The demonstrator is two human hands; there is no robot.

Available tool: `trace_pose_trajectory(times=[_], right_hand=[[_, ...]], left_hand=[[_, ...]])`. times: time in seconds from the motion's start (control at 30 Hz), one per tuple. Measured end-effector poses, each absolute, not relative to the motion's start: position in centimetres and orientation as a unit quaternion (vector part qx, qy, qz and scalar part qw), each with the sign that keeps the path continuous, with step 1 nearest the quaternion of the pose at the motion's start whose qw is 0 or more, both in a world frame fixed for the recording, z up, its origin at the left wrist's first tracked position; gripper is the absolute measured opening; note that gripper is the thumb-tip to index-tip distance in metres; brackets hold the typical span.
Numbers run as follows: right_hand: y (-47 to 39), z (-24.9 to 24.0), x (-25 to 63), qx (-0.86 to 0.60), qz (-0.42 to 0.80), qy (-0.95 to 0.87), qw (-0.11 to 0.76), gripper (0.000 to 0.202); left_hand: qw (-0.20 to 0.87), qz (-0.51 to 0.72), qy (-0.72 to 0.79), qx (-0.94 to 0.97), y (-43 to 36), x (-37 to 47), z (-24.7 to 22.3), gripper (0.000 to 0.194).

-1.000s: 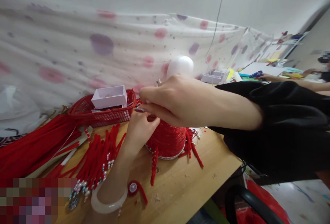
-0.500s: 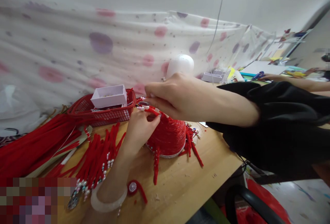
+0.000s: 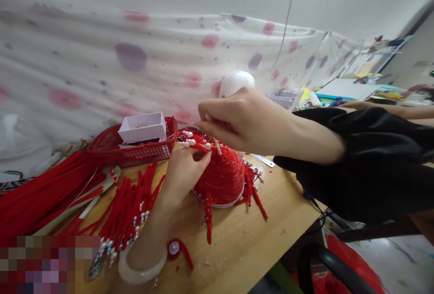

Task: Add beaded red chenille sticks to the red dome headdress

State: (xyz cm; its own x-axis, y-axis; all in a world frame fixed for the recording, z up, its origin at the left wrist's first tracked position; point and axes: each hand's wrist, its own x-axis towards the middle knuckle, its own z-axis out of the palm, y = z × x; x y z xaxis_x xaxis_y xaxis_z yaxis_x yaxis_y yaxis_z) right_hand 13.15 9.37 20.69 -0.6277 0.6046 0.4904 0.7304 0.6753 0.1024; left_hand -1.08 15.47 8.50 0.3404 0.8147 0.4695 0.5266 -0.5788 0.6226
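Observation:
A red thread-wrapped dome [image 3: 225, 179] with a pearl rim and beaded red pieces stands on the wooden table. At its upper left, my left hand [image 3: 186, 167] pinches a red strip [image 3: 200, 147] carrying white and pink pearls. Above the dome is my right hand [image 3: 233, 115], its fingers curled together; whatever they hold is too small to make out. Behind it rises a white rounded form [image 3: 237, 82]. A red curl with a round gem [image 3: 174, 248] lies near my left wrist.
Left of the dome, a red basket [image 3: 145, 153] holds a white box [image 3: 142, 127]. Red strips with pearls [image 3: 125, 208] lie in front. A metal ruler [image 3: 263, 160] is right of the dome. Another person's arm [image 3: 376, 108] reaches in at the right.
My right hand has lifted slightly up and right, away from my left fingers, showing more of the pearls. The hanging red piece at the dome's front has shifted a little right. My left hand stays put.

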Motion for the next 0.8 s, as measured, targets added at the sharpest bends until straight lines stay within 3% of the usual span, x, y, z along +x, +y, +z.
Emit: trace_pose_trajectory(times=[0.8], right_hand=[[9.50, 20.14, 13.92, -0.364, -0.163, -0.875, 0.275, 0.031]], left_hand=[[0.202, 0.386, 0.401, 0.806, 15.70, -1.19, 8.25, 0.015]])
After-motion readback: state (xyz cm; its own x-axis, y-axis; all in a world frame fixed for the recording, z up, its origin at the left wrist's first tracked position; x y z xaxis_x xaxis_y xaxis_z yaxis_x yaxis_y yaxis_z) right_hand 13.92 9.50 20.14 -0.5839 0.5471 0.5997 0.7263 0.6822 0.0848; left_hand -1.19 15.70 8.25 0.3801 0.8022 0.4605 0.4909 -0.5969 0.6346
